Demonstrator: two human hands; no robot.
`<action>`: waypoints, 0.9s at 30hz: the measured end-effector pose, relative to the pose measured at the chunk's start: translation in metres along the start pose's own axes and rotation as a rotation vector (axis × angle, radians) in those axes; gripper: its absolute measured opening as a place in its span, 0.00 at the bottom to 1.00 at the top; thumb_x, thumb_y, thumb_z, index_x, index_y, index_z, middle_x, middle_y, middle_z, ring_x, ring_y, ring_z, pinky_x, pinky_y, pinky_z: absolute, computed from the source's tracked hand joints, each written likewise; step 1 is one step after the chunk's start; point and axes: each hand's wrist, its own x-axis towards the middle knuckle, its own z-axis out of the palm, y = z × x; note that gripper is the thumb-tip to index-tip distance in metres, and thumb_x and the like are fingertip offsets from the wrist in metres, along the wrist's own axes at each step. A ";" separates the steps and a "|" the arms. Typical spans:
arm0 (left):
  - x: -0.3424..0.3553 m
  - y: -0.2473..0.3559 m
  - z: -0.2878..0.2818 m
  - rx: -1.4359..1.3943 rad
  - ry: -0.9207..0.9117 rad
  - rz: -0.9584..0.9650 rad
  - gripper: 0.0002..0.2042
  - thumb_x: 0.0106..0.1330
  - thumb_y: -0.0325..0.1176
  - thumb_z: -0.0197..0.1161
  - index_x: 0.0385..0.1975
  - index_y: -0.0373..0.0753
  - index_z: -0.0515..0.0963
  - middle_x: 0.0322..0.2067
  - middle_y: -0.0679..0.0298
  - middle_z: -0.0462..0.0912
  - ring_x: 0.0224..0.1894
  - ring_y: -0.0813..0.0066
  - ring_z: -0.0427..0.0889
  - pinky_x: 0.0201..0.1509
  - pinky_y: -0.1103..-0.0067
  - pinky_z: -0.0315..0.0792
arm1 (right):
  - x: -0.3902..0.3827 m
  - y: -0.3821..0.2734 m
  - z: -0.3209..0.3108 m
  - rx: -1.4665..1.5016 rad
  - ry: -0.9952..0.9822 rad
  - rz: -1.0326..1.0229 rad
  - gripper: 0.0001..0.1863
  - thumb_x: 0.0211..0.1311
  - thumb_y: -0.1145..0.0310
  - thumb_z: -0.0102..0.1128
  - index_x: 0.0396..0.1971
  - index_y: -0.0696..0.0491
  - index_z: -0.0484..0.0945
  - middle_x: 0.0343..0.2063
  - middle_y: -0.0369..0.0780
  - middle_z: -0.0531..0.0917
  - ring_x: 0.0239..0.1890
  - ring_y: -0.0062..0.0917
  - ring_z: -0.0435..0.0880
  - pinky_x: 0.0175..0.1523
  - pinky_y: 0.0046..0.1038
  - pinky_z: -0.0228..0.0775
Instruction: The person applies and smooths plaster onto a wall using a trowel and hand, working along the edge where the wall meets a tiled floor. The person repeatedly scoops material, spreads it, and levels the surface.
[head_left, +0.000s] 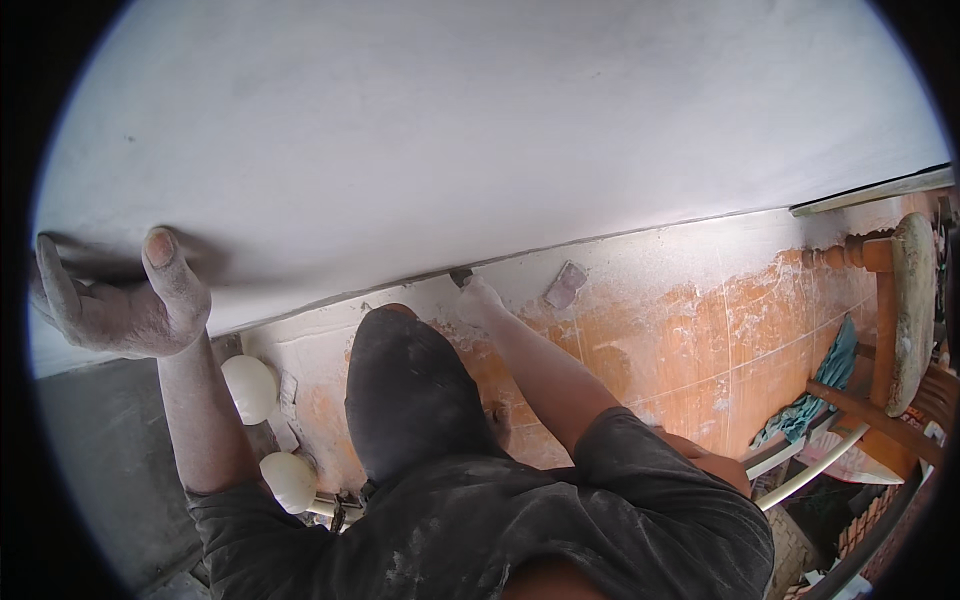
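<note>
My left hand (130,305), coated in white dust, is raised at the white wall (480,120) on the left. Its fingers and thumb are apart and it holds nothing; I cannot tell how firmly it touches the wall. Low down, my right hand (482,300) is closed on a small dark flat piece (460,277) where the wall meets the tiled floor. Most of that piece is hidden, so its kind does not show. To the right of this hand, a dusty pinkish block (566,285) lies on the floor close to the wall.
White dust covers much of the orange tiles (640,350). My dark-clad knee (410,390) is bent toward the wall. Two pale round objects (250,388) are at left. On the right stand a wooden chair (880,320) and a teal cloth (815,400).
</note>
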 end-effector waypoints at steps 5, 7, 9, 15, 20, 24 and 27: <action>0.003 -0.008 0.004 0.031 0.027 0.183 0.36 0.72 0.54 0.68 0.62 0.25 0.68 0.37 0.59 0.73 0.33 0.72 0.71 0.31 0.75 0.61 | -0.051 0.058 -0.084 -0.150 -0.174 -0.233 0.27 0.69 0.61 0.58 0.64 0.58 0.72 0.58 0.53 0.82 0.63 0.42 0.82 0.64 0.40 0.74; -0.004 -0.010 0.005 0.070 0.034 0.148 0.35 0.72 0.55 0.68 0.61 0.26 0.68 0.33 0.63 0.71 0.30 0.73 0.68 0.29 0.75 0.57 | -0.082 0.103 -0.122 -0.376 -0.131 -0.216 0.28 0.68 0.59 0.59 0.64 0.56 0.72 0.57 0.54 0.83 0.60 0.45 0.83 0.62 0.42 0.75; -0.010 -0.012 0.006 0.121 0.024 0.101 0.33 0.73 0.53 0.67 0.62 0.28 0.67 0.39 0.57 0.73 0.36 0.65 0.72 0.34 0.71 0.63 | -0.113 0.151 -0.154 -0.539 -0.077 -0.123 0.27 0.68 0.58 0.60 0.64 0.52 0.73 0.55 0.53 0.84 0.58 0.44 0.84 0.60 0.44 0.77; -0.010 -0.012 0.008 0.187 0.016 0.066 0.28 0.76 0.48 0.65 0.62 0.32 0.67 0.59 0.40 0.75 0.56 0.43 0.79 0.52 0.59 0.78 | -0.172 0.251 -0.188 -0.600 0.174 -0.080 0.17 0.71 0.62 0.55 0.57 0.45 0.80 0.56 0.42 0.81 0.64 0.37 0.78 0.66 0.43 0.71; -0.006 0.000 0.015 0.162 0.072 0.067 0.32 0.76 0.54 0.62 0.66 0.33 0.67 0.68 0.38 0.67 0.68 0.38 0.70 0.66 0.47 0.69 | -0.125 0.218 -0.171 -0.755 0.322 -0.275 0.22 0.71 0.59 0.58 0.63 0.42 0.77 0.66 0.37 0.73 0.72 0.33 0.67 0.78 0.45 0.54; -0.007 0.009 0.014 0.155 0.033 -0.010 0.31 0.78 0.50 0.60 0.71 0.35 0.64 0.77 0.52 0.58 0.78 0.52 0.57 0.73 0.59 0.67 | -0.053 0.158 -0.153 -0.899 0.341 -0.413 0.22 0.74 0.62 0.54 0.66 0.41 0.77 0.65 0.32 0.76 0.75 0.31 0.64 0.80 0.46 0.50; -0.005 0.012 0.010 0.207 0.043 0.039 0.32 0.78 0.52 0.58 0.72 0.36 0.63 0.77 0.52 0.59 0.78 0.50 0.57 0.76 0.53 0.61 | -0.026 0.140 -0.139 -0.889 0.333 -0.355 0.21 0.75 0.61 0.53 0.65 0.41 0.78 0.66 0.32 0.76 0.75 0.31 0.64 0.80 0.48 0.49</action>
